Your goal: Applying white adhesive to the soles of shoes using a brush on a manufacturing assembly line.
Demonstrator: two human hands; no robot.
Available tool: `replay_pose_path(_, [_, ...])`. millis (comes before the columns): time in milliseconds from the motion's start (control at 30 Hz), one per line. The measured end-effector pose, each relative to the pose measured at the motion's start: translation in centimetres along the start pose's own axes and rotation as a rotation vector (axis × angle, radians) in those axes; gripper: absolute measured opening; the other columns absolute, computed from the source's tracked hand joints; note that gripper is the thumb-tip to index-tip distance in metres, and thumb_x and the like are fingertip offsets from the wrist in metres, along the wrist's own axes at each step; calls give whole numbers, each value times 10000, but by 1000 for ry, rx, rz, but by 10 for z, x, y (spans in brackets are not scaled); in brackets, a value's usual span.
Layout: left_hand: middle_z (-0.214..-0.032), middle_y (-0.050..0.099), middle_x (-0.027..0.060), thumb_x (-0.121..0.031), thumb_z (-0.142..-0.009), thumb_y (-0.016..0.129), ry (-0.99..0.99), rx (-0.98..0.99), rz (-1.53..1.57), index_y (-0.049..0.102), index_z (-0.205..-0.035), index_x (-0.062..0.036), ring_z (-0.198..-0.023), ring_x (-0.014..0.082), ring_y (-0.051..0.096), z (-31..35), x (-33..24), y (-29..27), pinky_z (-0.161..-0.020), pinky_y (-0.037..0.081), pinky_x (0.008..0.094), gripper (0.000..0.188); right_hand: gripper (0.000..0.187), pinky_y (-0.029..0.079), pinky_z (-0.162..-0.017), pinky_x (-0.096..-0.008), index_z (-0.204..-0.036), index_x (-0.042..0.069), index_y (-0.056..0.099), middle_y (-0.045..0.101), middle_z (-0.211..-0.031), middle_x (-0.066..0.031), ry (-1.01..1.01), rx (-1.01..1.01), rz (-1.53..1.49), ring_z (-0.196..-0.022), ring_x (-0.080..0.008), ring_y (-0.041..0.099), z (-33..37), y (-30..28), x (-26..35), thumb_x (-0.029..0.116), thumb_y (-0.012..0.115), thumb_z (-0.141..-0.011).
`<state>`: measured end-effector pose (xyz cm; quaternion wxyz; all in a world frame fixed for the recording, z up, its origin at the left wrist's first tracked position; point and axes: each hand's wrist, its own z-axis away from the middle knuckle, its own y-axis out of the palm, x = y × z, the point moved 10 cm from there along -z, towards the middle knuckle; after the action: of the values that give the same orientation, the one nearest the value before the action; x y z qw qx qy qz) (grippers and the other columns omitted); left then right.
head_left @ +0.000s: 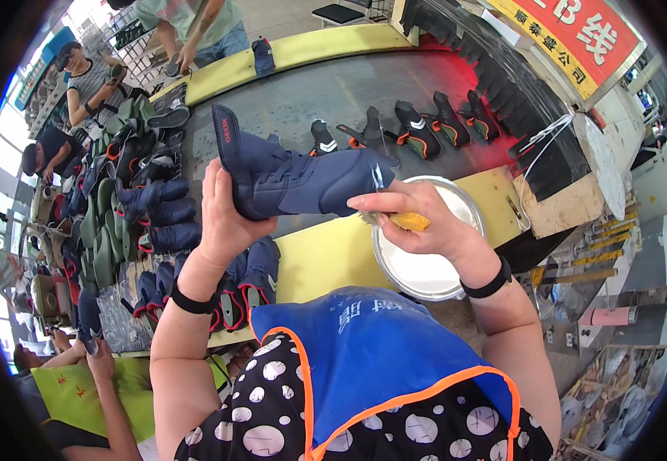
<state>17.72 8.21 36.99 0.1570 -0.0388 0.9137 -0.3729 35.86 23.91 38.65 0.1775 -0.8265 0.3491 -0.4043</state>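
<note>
Left hand [227, 217] clasps boot [295, 183]; right hand [435, 215], brush [412, 221].

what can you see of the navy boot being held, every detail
The boot is navy blue and leather-like, with seamed panels and a tall shaft ending in a flap bearing red lettering. It is held sideways above the table, shaft leftward, toe rightward. The left hand grips it around the heel; the right hand, holding a yellow-handled brush, is at the toe, where a shiny patch shows. Whether the bristles touch it is unclear.
</note>
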Motion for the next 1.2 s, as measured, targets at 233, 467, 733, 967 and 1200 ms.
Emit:
replay_pose_path(233, [-1232,551,314,-242,-581,874,-338,49,173,326,-1374,116,-1112,475,586,20,52,27,-953,482,463,1027,549,510,-601,-356,-1254,221,649,692,-916,-84,147,140,63,-695,-277,640,5,17,-24,-26,602,-766])
replay_pose_path(467, [-1252,582,269,-338,-579,903,-1118,-27,409,349,-1397,83,-1178,368,594,120,210,97,-1011,465,403,1073,692,378,-710,-202,-1524,-19,309,581,-973,-9,412,-368,81,-680,-64,383,45,-51,-73,-110,516,-870])
replay_pose_path(733, [-1304,574,243,-316,-528,915,-1740,32,194,359,-1367,108,-1214,372,577,238,328,181,-1031,472,393,1092,787,304,-624,-181,-1585,19,156,424,-731,39,634,-473,74,-662,-37,384,98,-39,-90,-90,520,-895])
replay_pose_path(967, [-1390,497,252,-382,-563,925,-1784,218,149,287,-1457,4,-1273,382,533,228,357,239,-1062,451,438,1164,793,302,-625,-180,-1585,16,136,413,-754,36,791,-463,153,-657,-41,367,106,-18,-91,-89,527,-903])
replay_pose_path(1200, [-1483,362,281,-602,-709,776,-1763,395,95,299,-1491,-12,-1359,425,427,234,358,250,-1114,391,487,1089,793,321,-694,-177,-1586,13,113,419,-774,34,752,-379,279,-702,-52,386,92,-11,-90,-78,520,-912])
